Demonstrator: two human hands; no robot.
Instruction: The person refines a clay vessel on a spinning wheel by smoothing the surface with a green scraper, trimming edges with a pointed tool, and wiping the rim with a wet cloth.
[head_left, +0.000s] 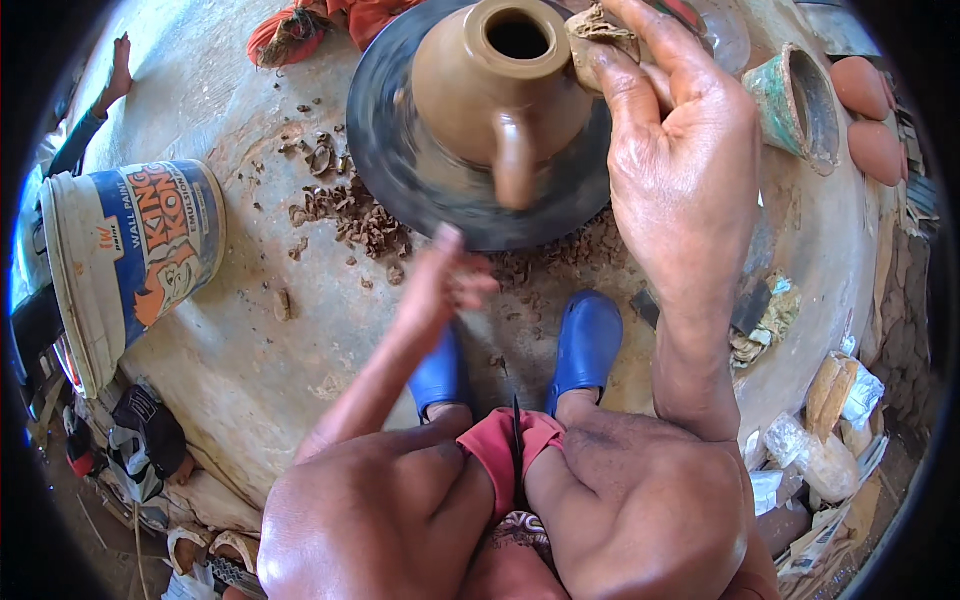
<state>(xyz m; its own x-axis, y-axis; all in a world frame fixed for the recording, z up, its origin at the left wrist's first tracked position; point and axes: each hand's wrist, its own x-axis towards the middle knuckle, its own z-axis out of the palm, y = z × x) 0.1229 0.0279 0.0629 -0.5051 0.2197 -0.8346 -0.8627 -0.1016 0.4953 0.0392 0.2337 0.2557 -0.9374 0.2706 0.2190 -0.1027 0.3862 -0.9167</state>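
Observation:
A brown clay pot with a narrow round mouth stands upright on a dark potter's wheel, whose surface is streaked by motion. A spout, blurred, juts from the pot's near side. My right hand is closed on a crumpled, clay-coloured wad beside the pot's mouth and shoulder; whether it is cloth or sponge I cannot tell. Below the wheel's near left edge, my left hand is smeared by motion. Its thumb points up, apart from the loosely bent fingers, and nothing shows in it.
Clay shavings lie around the wheel's near side. A large paint bucket lies tipped at left. On the right are a green-coated pot and reddish clay pieces. Blue clogs are on my feet. A red cloth is at the back.

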